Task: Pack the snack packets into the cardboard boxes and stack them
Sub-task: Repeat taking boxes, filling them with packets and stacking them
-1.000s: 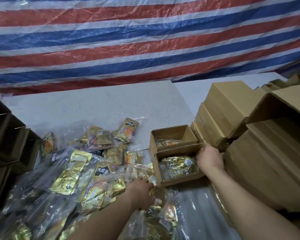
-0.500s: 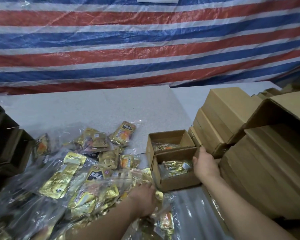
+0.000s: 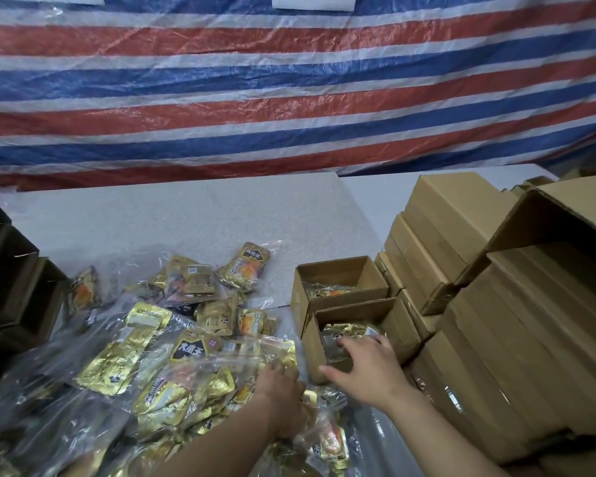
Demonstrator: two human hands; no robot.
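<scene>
The right hand (image 3: 369, 366) reaches palm down over the near open cardboard box (image 3: 360, 335), fingers spread and loosely extended onto the gold packet (image 3: 350, 333) inside, thumb out along the box's front wall; it grips nothing clearly. The left hand (image 3: 283, 394) is sunk into the pile of snack packets (image 3: 172, 359) just left of that box, fingers curled down among the wrappers, though whether they pinch one I cannot tell. A second open box (image 3: 338, 284) touches behind, beside stacked closed boxes (image 3: 437, 242) on the grey table (image 3: 193, 215)
</scene>
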